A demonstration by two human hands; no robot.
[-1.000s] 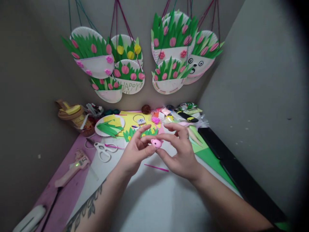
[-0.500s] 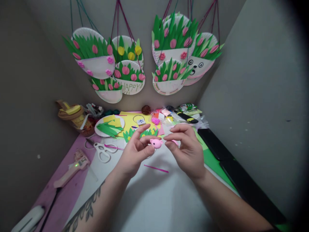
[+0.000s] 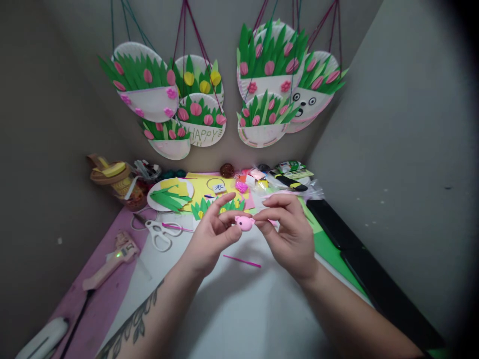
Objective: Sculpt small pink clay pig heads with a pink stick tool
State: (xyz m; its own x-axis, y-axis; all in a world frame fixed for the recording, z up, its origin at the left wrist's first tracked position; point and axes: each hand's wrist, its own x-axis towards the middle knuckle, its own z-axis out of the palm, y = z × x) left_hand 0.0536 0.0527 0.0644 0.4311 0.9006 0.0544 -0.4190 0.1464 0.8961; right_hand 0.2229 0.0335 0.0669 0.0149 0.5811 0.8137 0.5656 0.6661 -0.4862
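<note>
Between the thumb and index finger of my left hand (image 3: pixel 216 232) is a small pink clay animal head (image 3: pixel 245 224) with little ears and a dark eye. My right hand (image 3: pixel 290 234) has its thumb and index finger pinched together at the head's right side, touching it near an ear. Any tiny piece within that pinch is hidden. A bit of pink (image 3: pixel 273 223) shows by the right fingers; whether it is held I cannot tell. Below the hands a thin magenta stick (image 3: pixel 242 261) lies on the white table surface (image 3: pixel 239 309).
On the left are white-handled scissors (image 3: pixel 160 237), a pink glue gun (image 3: pixel 112 264) and a lidded cup (image 3: pixel 116 182). A paper plate (image 3: pixel 189 188) with green and yellow cutouts lies behind. Clay packets (image 3: pixel 258 174) and a black tray (image 3: pixel 329 224) sit right. Plate baskets (image 3: pixel 262 134) hang above.
The pink head has shifted slightly right with my left hand. My right fingertips, just apart from it before, now meet its side.
</note>
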